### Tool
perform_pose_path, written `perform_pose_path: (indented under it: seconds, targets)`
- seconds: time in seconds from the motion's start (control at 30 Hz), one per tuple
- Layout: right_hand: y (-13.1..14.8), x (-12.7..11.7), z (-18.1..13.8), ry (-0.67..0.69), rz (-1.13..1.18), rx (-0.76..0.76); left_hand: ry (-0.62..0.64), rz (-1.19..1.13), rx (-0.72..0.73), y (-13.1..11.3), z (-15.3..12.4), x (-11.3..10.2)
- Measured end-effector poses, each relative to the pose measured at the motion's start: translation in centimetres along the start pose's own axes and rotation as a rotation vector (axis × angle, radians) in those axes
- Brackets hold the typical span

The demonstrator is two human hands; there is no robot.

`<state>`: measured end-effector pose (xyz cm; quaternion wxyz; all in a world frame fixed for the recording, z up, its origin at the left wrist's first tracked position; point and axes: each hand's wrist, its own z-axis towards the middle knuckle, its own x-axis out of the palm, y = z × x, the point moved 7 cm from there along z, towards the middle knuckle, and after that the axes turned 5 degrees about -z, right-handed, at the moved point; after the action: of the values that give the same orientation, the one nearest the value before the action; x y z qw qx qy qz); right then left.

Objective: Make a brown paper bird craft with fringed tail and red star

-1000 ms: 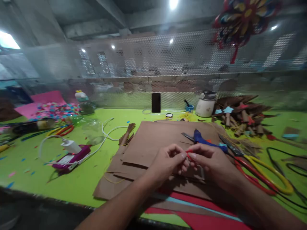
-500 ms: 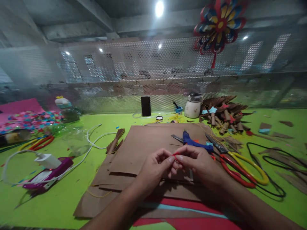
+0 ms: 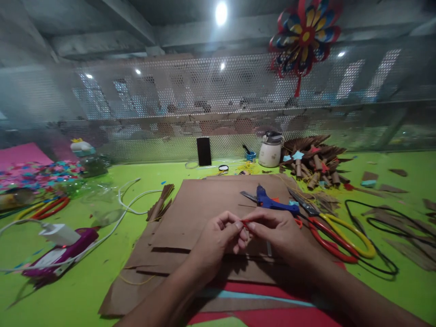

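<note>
The left hand [image 3: 218,238] and the right hand [image 3: 277,234] met fingertip to fingertip low in the middle of the view, both closed in a pinch on a small red piece [image 3: 244,222] held between thumbs and forefingers; it was too small to tell its shape. The hands hovered just above a stack of brown paper sheets [image 3: 207,204] that lay on the green table [image 3: 85,281]. Nearer the person, red and light blue paper strips [image 3: 265,296] showed from under the sheets. Just beyond the right hand, a blue glue gun [image 3: 274,203] lay on the brown paper, and to its right lay scissors [image 3: 337,234] with one red and one yellow handle, beside a looped black cable [image 3: 374,227]. At the far edge of the table stood a black phone [image 3: 203,151] and a white jar [image 3: 270,153], next to a pile of brown paper rolls [image 3: 313,161] bearing small stars. To the left lay a white charger [image 3: 57,234] on a purple device [image 3: 73,247], with a white cord [image 3: 131,200] curling toward the sheets, and farther left a heap of coloured confetti [image 3: 37,175]. A perforated metal screen [image 3: 221,91] backed the table, and a multicoloured paper pinwheel [image 3: 303,34] hung above.
</note>
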<state>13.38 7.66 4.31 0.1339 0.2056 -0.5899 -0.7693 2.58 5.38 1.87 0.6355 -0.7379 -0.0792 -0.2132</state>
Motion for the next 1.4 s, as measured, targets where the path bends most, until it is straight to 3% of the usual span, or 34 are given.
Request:
perform_pose_path:
  seconds: [0.23, 0.43, 0.6, 0.73, 0.9, 1.07, 1.17, 1.3, 1.4]
  targets:
    - [-0.3, -1.0, -0.1, -0.051, -0.021, -0.06, 0.084, -0.035, 0.006, -0.2, -0.2, 0.6]
    - [-0.2, -0.8, -0.1, 0.005, -0.072, -0.09, 0.035, -0.004, 0.01, -0.1, -0.2, 0.2]
    - [1.6, -0.9, -0.5, 0.037, -0.306, -0.281, 0.04, 0.031, 0.006, -0.4, -0.3, 0.5]
    - [2.9, -0.8, -0.9, 0.049, -0.361, -0.425, 0.048, 0.043, -0.009, -0.6, -0.6, 0.6]
    - [2.1, -1.0, -0.8, 0.044, -0.377, -0.339, 0.129, 0.035, -0.058, -0.6, -0.8, 0.9]
    - [1.3, -0.4, -0.5, 0.116, -0.357, -0.237, 0.15, 0.265, -0.11, -0.1, -0.5, 0.7]
    - [1.4, -0.2, -0.4, 0.134, -0.384, -0.242, 0.166, 0.276, -0.131, 0.3, -0.4, 0.7]
    - [1.2, -0.5, -0.1, 0.181, -0.387, -0.228, 0.123, 0.252, -0.123, 0.7, -0.2, 0.4]
    - [0.2, -1.1, 0.3, 0.198, -0.237, -0.106, 0.069, 0.274, -0.099, 0.9, 0.0, 0.1]
